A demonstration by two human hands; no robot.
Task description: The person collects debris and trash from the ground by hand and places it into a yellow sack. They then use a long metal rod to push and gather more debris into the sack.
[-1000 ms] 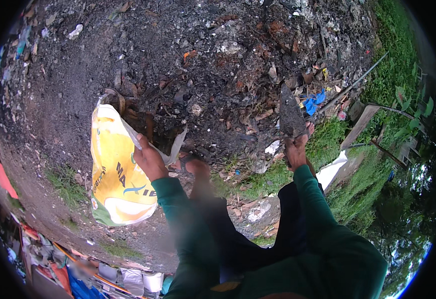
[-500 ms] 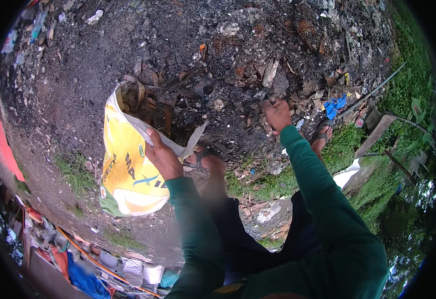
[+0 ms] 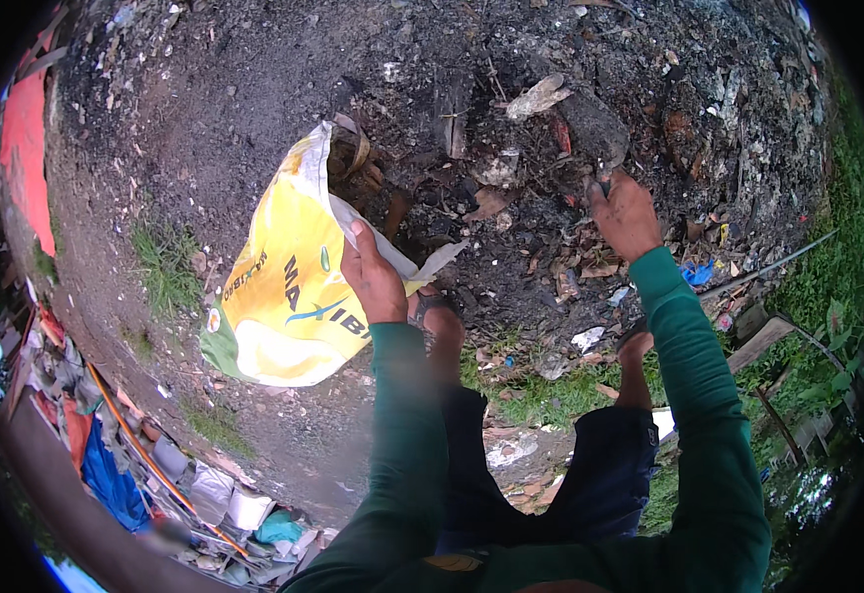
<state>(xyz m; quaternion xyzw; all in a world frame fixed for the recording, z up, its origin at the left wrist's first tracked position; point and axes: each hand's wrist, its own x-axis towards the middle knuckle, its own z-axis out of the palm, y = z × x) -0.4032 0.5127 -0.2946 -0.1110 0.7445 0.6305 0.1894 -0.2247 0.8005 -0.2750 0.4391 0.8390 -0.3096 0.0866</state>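
A yellow and white plastic sack (image 3: 289, 282) with dark printing and a green corner leans on the ground at centre left, its mouth gaping toward the debris. My left hand (image 3: 373, 282) is closed on the sack's rim, with the thumb along the pale edge. To the right, my right hand (image 3: 627, 212) is low over the dark rubble, its fingers curled together beside a grey stone-like lump (image 3: 595, 128). Something small and dark shows at its fingertips, too unclear to name. What lies deep inside the sack is hidden.
Charred soil and rubbish (image 3: 511, 188) spread ahead, with a pale chunk (image 3: 539, 97) and a blue plastic scrap (image 3: 696, 272). A thin pole (image 3: 778, 259) and a wooden plank (image 3: 758, 343) lie on the right by grass. A red sheet (image 3: 27, 163) stands far left; piled rubbish (image 3: 224, 494) lies lower left.
The view has shifted, so the ground sits higher in the picture. My right hand has moved rightward over the rubble. My left hand still grips the sack, which now leans further to the right.
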